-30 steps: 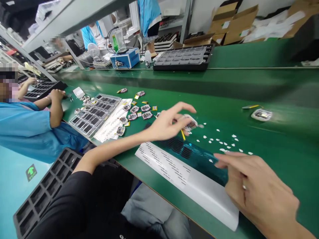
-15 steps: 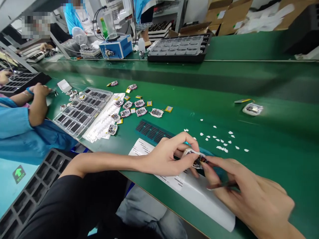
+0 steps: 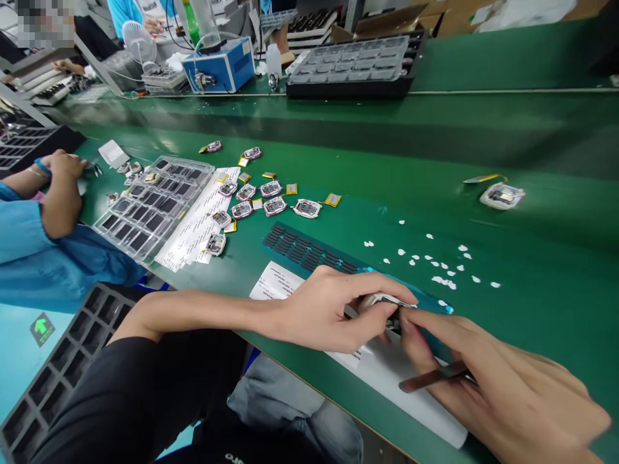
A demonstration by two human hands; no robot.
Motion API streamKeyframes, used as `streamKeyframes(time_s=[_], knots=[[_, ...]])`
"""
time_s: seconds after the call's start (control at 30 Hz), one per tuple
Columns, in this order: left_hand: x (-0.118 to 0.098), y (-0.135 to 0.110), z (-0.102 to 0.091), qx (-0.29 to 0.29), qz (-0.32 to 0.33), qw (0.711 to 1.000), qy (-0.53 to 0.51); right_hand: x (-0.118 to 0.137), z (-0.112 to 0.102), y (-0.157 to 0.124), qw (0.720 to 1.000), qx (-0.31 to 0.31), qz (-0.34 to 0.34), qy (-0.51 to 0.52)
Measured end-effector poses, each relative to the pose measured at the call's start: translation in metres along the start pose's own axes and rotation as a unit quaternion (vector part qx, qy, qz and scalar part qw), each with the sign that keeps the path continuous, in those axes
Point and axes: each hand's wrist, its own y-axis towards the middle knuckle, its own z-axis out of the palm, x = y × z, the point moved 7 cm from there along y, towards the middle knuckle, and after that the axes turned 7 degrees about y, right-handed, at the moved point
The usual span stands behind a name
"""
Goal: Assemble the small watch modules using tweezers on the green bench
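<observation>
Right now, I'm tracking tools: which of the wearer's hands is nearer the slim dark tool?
Right: the right hand holds the tool; the left hand is farther left, gripping a white-cased device.

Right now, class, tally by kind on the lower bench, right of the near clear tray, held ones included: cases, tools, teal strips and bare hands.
Cases: 12 (10 grouped, 1 alone, 1 held)
Tools: 1
Teal strips: 1
Hands: 2 (left hand, right hand)
Total: 16
</observation>
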Motion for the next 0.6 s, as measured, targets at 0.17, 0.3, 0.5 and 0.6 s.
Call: streamKeyframes(time_s=[0.17, 0.3, 0.5, 0.6], knots=[[0.006, 0.002, 0.002, 0.02, -0.032, 0.999, -0.032, -0.005, 0.002, -0.004, 1.0, -0.028, -0.009, 0.009], [0.011, 0.005, 0.001, 0.048, -0.062, 0.986, -0.148, -0.014, 0.005, -0.001, 0.999, -0.031, 0.011, 0.018], [0.015, 0.007, 0.0, 0.05, -0.075, 0.973, -0.213, -0.019, 0.002, 0.009, 0.999, 0.004, 0.009, 0.046], [0.017, 0.007, 0.005, 0.071, -0.084, 0.968, -0.224, -0.016, 0.003, 0.011, 0.998, 0.012, -0.003, 0.065]])
